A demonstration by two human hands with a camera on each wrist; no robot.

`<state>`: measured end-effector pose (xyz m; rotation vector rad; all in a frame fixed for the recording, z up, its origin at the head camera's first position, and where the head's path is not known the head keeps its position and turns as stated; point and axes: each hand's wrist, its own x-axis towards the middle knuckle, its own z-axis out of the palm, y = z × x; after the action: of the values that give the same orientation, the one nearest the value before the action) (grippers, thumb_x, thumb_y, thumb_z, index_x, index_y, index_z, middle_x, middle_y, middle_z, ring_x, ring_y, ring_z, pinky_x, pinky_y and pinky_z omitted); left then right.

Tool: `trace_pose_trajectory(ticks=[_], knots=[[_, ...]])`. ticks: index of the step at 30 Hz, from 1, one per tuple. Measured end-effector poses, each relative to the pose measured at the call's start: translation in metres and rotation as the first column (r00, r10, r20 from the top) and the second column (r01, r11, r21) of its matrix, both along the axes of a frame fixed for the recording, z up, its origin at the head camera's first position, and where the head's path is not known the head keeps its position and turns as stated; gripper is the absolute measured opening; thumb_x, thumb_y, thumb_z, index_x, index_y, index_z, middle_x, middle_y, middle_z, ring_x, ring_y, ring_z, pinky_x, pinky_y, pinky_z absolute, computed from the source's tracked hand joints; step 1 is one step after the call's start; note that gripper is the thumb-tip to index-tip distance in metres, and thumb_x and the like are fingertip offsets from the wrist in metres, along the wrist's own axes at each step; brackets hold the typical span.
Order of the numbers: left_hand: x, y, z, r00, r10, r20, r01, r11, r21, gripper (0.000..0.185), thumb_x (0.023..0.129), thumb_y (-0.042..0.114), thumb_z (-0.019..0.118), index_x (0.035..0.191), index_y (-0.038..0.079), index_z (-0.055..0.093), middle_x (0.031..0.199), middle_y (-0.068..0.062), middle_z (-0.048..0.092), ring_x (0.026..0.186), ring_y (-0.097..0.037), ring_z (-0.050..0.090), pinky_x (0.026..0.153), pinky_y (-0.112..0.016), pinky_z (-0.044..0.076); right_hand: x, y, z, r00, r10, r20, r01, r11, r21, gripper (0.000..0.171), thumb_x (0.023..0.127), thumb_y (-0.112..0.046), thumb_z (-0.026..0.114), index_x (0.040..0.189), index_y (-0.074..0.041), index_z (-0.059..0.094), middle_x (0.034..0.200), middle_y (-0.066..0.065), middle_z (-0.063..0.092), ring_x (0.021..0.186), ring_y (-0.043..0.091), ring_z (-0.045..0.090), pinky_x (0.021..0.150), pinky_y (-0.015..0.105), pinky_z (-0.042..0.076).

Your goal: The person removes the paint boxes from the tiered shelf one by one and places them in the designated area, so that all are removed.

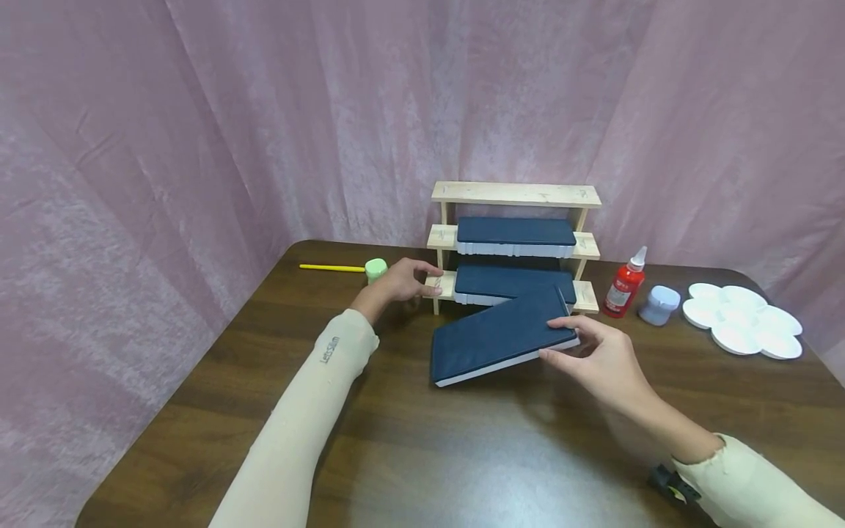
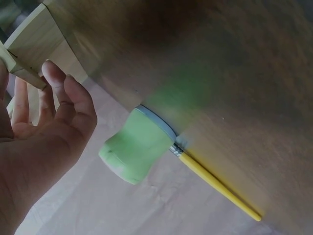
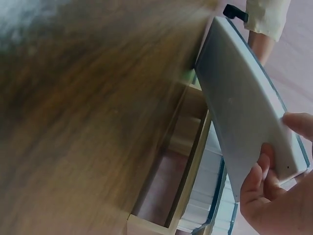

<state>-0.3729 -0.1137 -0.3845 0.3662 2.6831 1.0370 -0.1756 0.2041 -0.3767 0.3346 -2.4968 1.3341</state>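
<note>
My right hand (image 1: 604, 359) pinches the right end of a flat rectangular box (image 1: 498, 337) with a navy top and white underside. The box is tilted in front of a small wooden tiered shelf (image 1: 515, 193), and its pale underside fills much of the right wrist view. My left hand (image 1: 399, 280) grips the left end of the shelf's lower step, thumb and fingers around the board's corner; the left wrist view shows the curled fingers there. Two similar navy-topped boxes lie on the shelf: one on the middle step (image 1: 516, 231), another on the lower step (image 1: 508, 279), partly covered by the held box.
Left of the shelf lie a yellow-handled paintbrush (image 1: 332, 268) and a green jar (image 1: 376, 269). To the right stand a red bottle (image 1: 623, 287) with a white nozzle, a pale blue jar (image 1: 659, 305) and a white flower-shaped palette (image 1: 742, 320). A pink curtain (image 1: 370, 132) hangs behind.
</note>
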Motion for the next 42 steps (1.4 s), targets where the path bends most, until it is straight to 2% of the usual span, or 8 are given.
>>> trace_pose_trajectory(ticks=[4,8,11,13,18,23,33,42], knots=[[0.001,0.000,0.001,1.000,0.007,0.003,-0.007,1.000,0.007,0.044,0.084,0.030,0.081,0.126,0.024,0.069,0.132,-0.008,0.059,0.100,-0.027,0.055,0.089,-0.041,0.048,0.002,0.001,0.000,1.000,0.015,0.013,-0.015,1.000,0.003,0.038,0.082,-0.021,0.083,0.118,-0.013,0.072,0.099,0.012,0.068,0.068,0.013,0.068,0.059,0.022,0.053],[0.001,0.001,0.002,1.000,0.012,0.015,-0.012,1.000,0.012,0.044,0.084,0.030,0.081,0.126,0.025,0.069,0.130,-0.008,0.060,0.097,-0.027,0.057,0.087,-0.041,0.048,0.003,0.003,0.000,0.999,0.032,0.036,-0.032,0.999,-0.009,0.032,0.093,-0.022,0.072,0.123,-0.012,0.070,0.103,0.013,0.068,0.073,0.020,0.068,0.061,0.024,0.054],[0.001,0.002,0.002,1.000,0.012,0.019,-0.012,1.000,0.007,0.044,0.084,0.029,0.081,0.126,0.025,0.069,0.128,-0.008,0.060,0.093,-0.027,0.059,0.085,-0.041,0.049,0.004,0.005,0.001,0.996,0.042,0.074,-0.040,0.999,-0.028,0.031,0.098,-0.023,0.064,0.126,-0.009,0.069,0.119,0.017,0.066,0.072,0.026,0.068,0.060,0.027,0.055],[0.001,0.002,0.002,1.000,0.010,0.022,-0.010,1.000,0.005,0.044,0.084,0.029,0.081,0.126,0.025,0.068,0.128,-0.008,0.060,0.092,-0.027,0.059,0.084,-0.040,0.049,0.004,0.006,0.002,0.995,0.050,0.091,-0.046,0.998,-0.049,0.031,0.099,-0.020,0.062,0.126,-0.006,0.068,0.116,0.019,0.066,0.063,0.026,0.067,0.054,0.030,0.053],[0.000,0.002,0.002,0.999,0.013,0.031,-0.014,1.000,0.002,0.044,0.084,0.030,0.081,0.127,0.025,0.068,0.126,-0.008,0.060,0.091,-0.027,0.059,0.083,-0.040,0.049,0.003,0.008,0.005,0.988,0.065,0.142,-0.051,0.994,-0.100,0.033,0.098,-0.015,0.064,0.127,-0.001,0.066,0.118,0.024,0.064,0.066,0.027,0.070,0.061,0.026,0.055],[0.000,0.002,0.002,0.999,0.007,0.036,-0.007,1.000,0.001,0.044,0.084,0.030,0.081,0.127,0.026,0.068,0.125,-0.008,0.060,0.092,-0.028,0.060,0.083,-0.041,0.050,0.003,0.011,0.008,0.968,0.102,0.228,-0.062,0.982,-0.176,0.034,0.095,-0.008,0.066,0.125,0.007,0.064,0.117,0.029,0.064,0.075,0.023,0.073,0.071,0.024,0.057],[0.001,0.000,0.006,1.000,-0.014,0.000,0.014,1.000,-0.014,0.044,0.084,0.030,0.081,0.126,0.024,0.069,0.133,-0.009,0.058,0.104,-0.027,0.055,0.094,-0.044,0.046,-0.002,0.014,0.005,0.916,0.187,0.355,-0.098,0.962,-0.253,0.045,0.091,-0.004,0.069,0.132,0.010,0.056,0.123,0.034,0.058,0.083,0.020,0.072,0.074,0.033,0.059],[0.000,0.001,0.005,0.999,-0.037,-0.021,0.036,0.999,-0.028,0.045,0.084,0.030,0.081,0.126,0.023,0.069,0.140,-0.010,0.055,0.117,-0.029,0.051,0.102,-0.045,0.043,0.000,0.010,0.001,0.881,0.186,0.435,-0.023,0.936,-0.352,0.047,0.094,-0.010,0.067,0.136,0.008,0.053,0.129,0.030,0.052,0.088,0.016,0.069,0.080,0.033,0.057]])
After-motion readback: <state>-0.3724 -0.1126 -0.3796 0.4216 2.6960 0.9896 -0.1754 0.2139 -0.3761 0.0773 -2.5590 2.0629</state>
